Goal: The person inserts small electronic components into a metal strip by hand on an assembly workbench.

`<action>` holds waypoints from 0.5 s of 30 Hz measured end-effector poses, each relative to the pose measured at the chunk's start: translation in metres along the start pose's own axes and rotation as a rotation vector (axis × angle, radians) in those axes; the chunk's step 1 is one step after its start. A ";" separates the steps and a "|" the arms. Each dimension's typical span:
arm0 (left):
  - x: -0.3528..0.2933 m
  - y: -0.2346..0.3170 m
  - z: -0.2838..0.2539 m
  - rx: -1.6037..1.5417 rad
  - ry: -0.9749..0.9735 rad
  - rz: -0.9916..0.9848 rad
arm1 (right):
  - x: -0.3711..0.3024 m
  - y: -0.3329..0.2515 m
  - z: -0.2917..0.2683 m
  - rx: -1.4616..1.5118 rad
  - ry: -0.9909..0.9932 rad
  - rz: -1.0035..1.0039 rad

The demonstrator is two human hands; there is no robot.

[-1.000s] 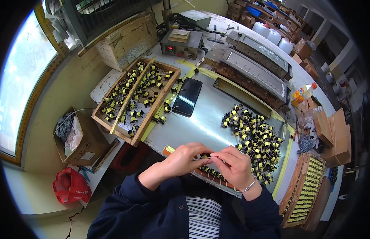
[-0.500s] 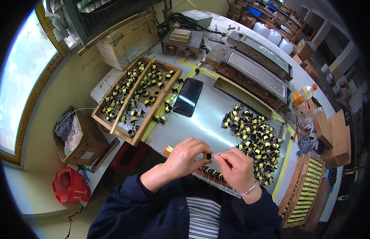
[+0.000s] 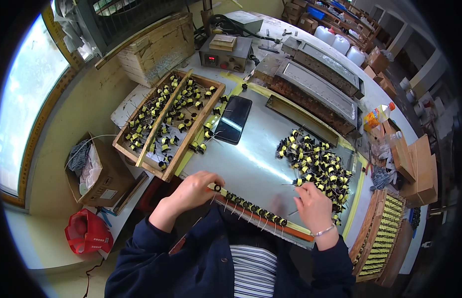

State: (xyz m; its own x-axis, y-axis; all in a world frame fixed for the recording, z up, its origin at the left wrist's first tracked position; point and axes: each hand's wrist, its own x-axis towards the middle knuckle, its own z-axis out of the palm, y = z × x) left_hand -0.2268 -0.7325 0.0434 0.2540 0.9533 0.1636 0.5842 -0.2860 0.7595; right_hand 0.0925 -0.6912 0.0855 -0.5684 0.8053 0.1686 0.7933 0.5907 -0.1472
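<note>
A row of small coils, black with yellow tape and thin wire leads, lines an orange-and-yellow strip at the table's near edge. My left hand is at the row's left end, its fingers pinched on a coil there. To the right, my right hand hovers by the near left side of a heap of loose coils. Its thumb and fingers are apart, and I see nothing between them.
A divided wooden tray of coils stands at the left, beside a black phone. Metal troughs and a control box are at the back. At the right is a wooden rack with rows of coils.
My hands have parted from holding one coil between them. The left has moved left and down to the row's end; the right has moved right, toward the heap.
</note>
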 end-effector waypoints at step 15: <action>0.002 0.005 0.023 0.055 -0.142 0.108 | 0.025 0.005 0.039 -0.468 -0.096 -0.165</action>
State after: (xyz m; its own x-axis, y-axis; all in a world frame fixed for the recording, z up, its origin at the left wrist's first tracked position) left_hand -0.2059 -0.7346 0.0331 0.4212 0.8947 0.1487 0.5880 -0.3941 0.7064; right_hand 0.0737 -0.6663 0.0514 -0.6942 0.7174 0.0588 0.6917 0.6422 0.3303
